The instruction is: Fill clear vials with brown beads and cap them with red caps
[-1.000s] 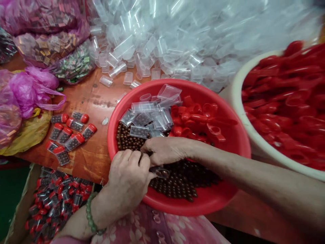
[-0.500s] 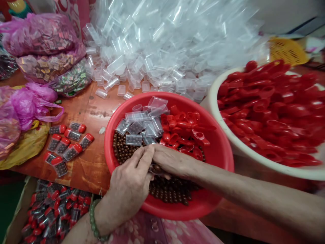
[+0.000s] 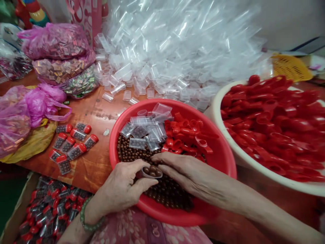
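My left hand (image 3: 122, 184) grips a small clear plastic case (image 3: 151, 173), its open end up and filled with brown balls. My right hand (image 3: 181, 169) is just right of the case, fingers stretched out low over the brown balls (image 3: 169, 193); nothing shows in it. Both hands are over a red basin (image 3: 225, 159). Inside it, empty clear cases (image 3: 149, 128) are heaped at the back left and red spoon-like caps (image 3: 182, 130) at the back right. Part of the balls is hidden under my hands.
Capped, filled cases (image 3: 76, 145) lie on the table (image 3: 93, 162) to the left, with more in a box (image 3: 50, 210) below. A large heap of clear cases (image 3: 165, 51) rises behind. A white tub (image 3: 215, 112) of red caps stands right. Pink bags (image 3: 56, 40) sit back left.
My hands, which overlapped in the basin, have drawn apart. The case in my left hand now shows upright with balls at its mouth. The view has shifted slightly.
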The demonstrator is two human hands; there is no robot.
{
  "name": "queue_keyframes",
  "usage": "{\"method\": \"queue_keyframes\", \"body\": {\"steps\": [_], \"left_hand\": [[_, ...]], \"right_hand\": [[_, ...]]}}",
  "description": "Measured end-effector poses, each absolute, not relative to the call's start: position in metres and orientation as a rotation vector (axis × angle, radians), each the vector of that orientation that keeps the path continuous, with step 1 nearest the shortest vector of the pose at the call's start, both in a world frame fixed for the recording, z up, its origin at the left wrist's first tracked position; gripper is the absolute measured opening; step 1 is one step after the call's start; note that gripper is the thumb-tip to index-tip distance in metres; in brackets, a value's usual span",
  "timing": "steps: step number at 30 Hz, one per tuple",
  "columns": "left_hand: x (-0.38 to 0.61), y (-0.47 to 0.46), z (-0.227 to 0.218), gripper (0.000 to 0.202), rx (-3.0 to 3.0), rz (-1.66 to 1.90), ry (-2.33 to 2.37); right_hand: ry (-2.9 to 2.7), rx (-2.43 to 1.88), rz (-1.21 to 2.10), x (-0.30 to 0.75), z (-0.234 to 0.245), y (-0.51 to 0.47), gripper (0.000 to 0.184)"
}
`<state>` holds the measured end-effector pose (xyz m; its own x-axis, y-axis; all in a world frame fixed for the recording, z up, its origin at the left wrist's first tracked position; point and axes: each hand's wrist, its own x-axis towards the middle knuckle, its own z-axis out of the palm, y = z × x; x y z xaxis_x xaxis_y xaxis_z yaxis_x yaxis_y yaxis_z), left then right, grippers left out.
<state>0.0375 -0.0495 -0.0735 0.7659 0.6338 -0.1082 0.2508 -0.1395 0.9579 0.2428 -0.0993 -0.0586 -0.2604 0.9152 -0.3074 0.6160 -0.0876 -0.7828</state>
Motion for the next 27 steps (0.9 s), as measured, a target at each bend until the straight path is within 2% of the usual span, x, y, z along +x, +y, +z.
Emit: {"method": "queue_keyframes", "body": {"steps": [3, 6, 9, 12, 19, 27], "left_hand": [[0.035, -0.046, -0.069, 0.011, 1.689, 0.323, 0.691], [0.034, -0.046, -0.071, 0.011, 1.628, 0.311, 0.635], [0.034, -0.047, -0.074, 0.012, 1.566, 0.316, 0.621], [0.034, -0.047, -0.077, 0.012, 1.544, 0.331, 0.616], [0.037, -0.043, -0.078, 0.012, 1.539, 0.319, 0.633], [0.041, -0.041, -0.078, 0.013, 1.411, 0.336, 0.648]], "right_hand": [[-1.964, -1.495, 1.059, 0.244, -0.045, -0.102, 0.025], [-2.019, -1.295, 0.984, 0.240, -0.035, -0.098, 0.030], [-2.042, -1.192, 1.024, 0.234, -0.035, -0.091, 0.016], [-2.022, -1.176, 0.989, 0.230, -0.042, -0.086, 0.006], [-1.939, -1.226, 0.915, 0.232, -0.049, -0.091, 0.015], [-1.876, -1.340, 0.956, 0.234, -0.043, -0.095, 0.014]]}}
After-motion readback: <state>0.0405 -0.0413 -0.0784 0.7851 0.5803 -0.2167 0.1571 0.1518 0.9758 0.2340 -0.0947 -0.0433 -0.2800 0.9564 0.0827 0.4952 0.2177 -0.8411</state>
